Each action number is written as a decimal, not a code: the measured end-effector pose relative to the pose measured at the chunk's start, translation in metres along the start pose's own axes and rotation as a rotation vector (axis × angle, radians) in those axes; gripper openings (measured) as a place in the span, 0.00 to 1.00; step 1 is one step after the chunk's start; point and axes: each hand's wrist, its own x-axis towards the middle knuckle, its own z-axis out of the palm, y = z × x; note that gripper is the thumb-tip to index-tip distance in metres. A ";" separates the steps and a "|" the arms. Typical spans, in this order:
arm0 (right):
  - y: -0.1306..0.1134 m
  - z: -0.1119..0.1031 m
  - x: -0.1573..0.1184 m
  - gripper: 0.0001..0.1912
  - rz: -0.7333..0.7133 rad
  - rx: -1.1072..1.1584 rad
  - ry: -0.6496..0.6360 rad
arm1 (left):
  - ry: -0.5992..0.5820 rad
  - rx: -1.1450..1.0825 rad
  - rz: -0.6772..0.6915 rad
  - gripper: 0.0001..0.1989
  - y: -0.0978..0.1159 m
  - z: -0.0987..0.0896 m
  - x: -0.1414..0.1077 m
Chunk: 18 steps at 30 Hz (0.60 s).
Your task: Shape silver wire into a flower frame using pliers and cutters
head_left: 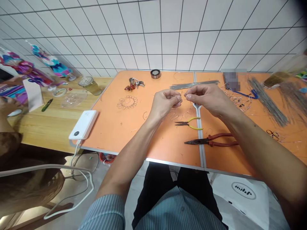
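Note:
My left hand (163,103) is closed in a pinch on a thin looped wire (182,113), which shows faintly under the fingers. Opposite it, my right hand (205,97) also pinches, its fingertips close to the left ones; the fine wire between them is hard to make out. Nearer to me lie small yellow-handled pliers (189,123) and bigger red-handled long-nose pliers (209,141). A flower-shaped wire ring (127,102) rests on the orange table (115,127) to the left. Behind my hands is a bundle of straight wires (177,86).
A roll of tape (155,74) and keys (134,84) sit toward the back. A white power bank (83,124) with a cable stands at the left edge. More wire bundles (268,102) and small scissors (272,134) lie right. Another person's arm (6,111) shows far left.

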 end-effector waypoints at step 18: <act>0.004 0.010 -0.001 0.09 -0.029 0.046 0.000 | -0.074 0.037 0.010 0.07 -0.003 -0.004 0.000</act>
